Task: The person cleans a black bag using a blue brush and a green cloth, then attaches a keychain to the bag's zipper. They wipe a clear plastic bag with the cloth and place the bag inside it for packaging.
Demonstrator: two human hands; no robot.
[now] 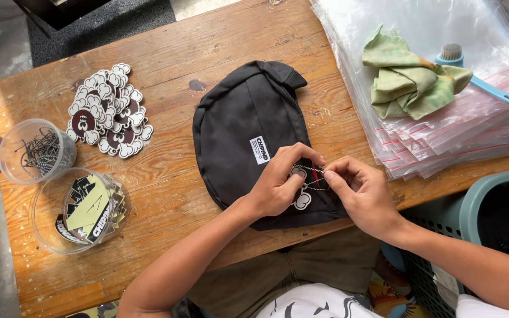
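While both hands work at its lower edge, the black fabric pouch (248, 123) lies flat in the middle of the worn wooden table (207, 41) — soft, rounded, with one small white label sewn on.

Well to the left of the pouch stand two clear plastic cups: one (35, 151) holding thin dark wire pieces, too tangled to count, and one (78, 211) just below it packed with flat printed stickers. Above them, still left of the pouch, lies a heap of cloud-shaped brown-and-white tags (108, 111), too many to count.

On the pouch itself, the left hand (278, 182) pinches a fine metal ball chain (313, 172) with one such cloud-shaped tag (301, 197) hanging under it; the right hand (363, 191) pinches the chain's other end, fingertips nearly meeting.

Right of the pouch a stack of glossy clear zip bags (443, 135) carries one crumpled green cloth (410, 79) and one blue-handled brush (472, 70). Below the bags, a teal plastic basket (484, 200) shows at the table's edge.
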